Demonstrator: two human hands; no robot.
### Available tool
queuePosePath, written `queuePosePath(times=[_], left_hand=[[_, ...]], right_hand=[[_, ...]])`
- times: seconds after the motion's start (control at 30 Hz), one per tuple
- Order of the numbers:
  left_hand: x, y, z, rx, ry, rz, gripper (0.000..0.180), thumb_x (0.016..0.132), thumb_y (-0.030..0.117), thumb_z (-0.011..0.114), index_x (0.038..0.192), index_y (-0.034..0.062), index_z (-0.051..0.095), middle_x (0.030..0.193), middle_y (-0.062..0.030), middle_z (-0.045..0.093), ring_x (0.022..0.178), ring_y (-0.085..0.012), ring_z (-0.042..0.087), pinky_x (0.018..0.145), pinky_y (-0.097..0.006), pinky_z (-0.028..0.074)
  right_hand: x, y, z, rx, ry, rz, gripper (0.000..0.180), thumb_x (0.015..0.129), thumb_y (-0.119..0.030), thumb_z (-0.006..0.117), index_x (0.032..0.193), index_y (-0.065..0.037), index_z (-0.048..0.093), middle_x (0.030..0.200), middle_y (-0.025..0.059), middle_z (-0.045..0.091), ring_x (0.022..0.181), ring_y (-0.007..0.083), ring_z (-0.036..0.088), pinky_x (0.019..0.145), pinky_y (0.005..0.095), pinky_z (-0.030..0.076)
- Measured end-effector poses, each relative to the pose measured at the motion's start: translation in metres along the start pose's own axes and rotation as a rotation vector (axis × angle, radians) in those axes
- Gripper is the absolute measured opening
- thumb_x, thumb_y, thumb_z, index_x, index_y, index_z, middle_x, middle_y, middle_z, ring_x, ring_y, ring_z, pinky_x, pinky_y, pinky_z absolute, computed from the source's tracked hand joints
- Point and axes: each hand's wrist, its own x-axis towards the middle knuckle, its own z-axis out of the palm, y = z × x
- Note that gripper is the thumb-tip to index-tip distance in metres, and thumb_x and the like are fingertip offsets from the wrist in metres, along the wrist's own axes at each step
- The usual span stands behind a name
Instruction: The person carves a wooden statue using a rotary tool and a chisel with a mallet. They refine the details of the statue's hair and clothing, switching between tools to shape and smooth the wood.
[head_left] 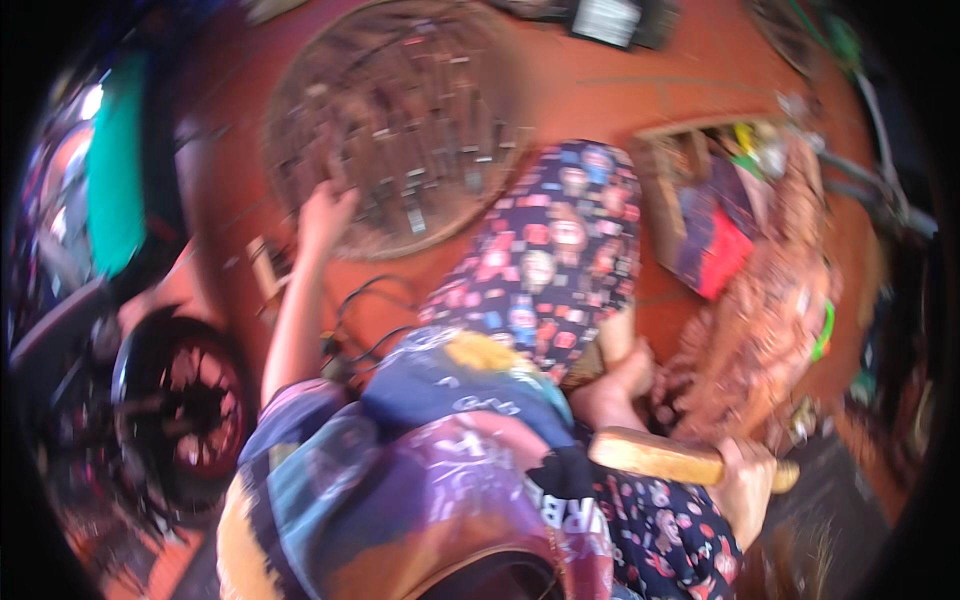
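Observation:
My left hand [328, 215] is over the near-left edge of a round tray [385, 245] holding many slim carving chisels [400, 120] with shiny metal ends. Its fingers are blurred, so whether they grip a chisel is unclear. At the lower right, my right hand [745, 480] is closed round the handle of a wooden mallet [655, 457], whose pale, blocky head points left above my patterned trouser leg. A carved reddish-brown wooden piece [755, 310] with a knobbly surface lies beyond the mallet, to the right of my bare foot [615, 390].
Right of my knee stands a wooden box [655, 185] with red and dark cloth and small items. A black cable [375, 290] curls on the reddish floor [590, 75] near my left forearm. A black wheel [190, 405] stands at the left.

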Motion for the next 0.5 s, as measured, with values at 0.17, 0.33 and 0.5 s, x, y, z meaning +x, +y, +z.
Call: queuePosePath(times=[0.17, 0.33, 0.5], left_hand=[[-0.02, 0.009, -0.014, -0.148, 0.015, -0.146, 0.046, 0.079, 0.038, 0.068, 0.102, -0.0018, 0.063, 0.088, -0.0213, 0.069, 0.082, -0.0299, 0.07, 0.08, -0.038, 0.052], [-0.022, 0.042, -0.005, -0.073, -0.028, -0.063, 0.046, 0.08, 0.037, 0.069, 0.101, -0.0032, 0.062, 0.084, -0.0204, 0.069, 0.081, -0.0315, 0.069, 0.08, -0.039, 0.052], [-0.005, 0.054, 0.032, -0.06, 0.021, 0.11, 0.05, 0.079, 0.042, 0.071, 0.1, -0.0017, 0.061, 0.084, -0.0191, 0.068, 0.086, -0.0307, 0.069, 0.078, -0.041, 0.051]], right_hand=[[-0.004, 0.006, 0.007, 0.011, -0.073, 0.015, 0.034, 0.057, -0.022, 0.079, 0.076, -0.003, 0.059, 0.07, 0.0176, 0.059, 0.069, 0.0378, 0.06, 0.065, 0.0444, 0.046], [-0.013, 0.008, 0.013, -0.046, -0.073, 0.095, 0.035, 0.056, -0.021, 0.08, 0.076, -0.003, 0.058, 0.069, 0.0182, 0.059, 0.068, 0.0377, 0.06, 0.064, 0.0441, 0.046], [-0.007, -0.01, 0.004, -0.055, -0.065, 0.125, 0.034, 0.056, -0.021, 0.08, 0.075, -0.002, 0.058, 0.07, 0.0186, 0.06, 0.069, 0.0381, 0.06, 0.064, 0.0442, 0.046]])
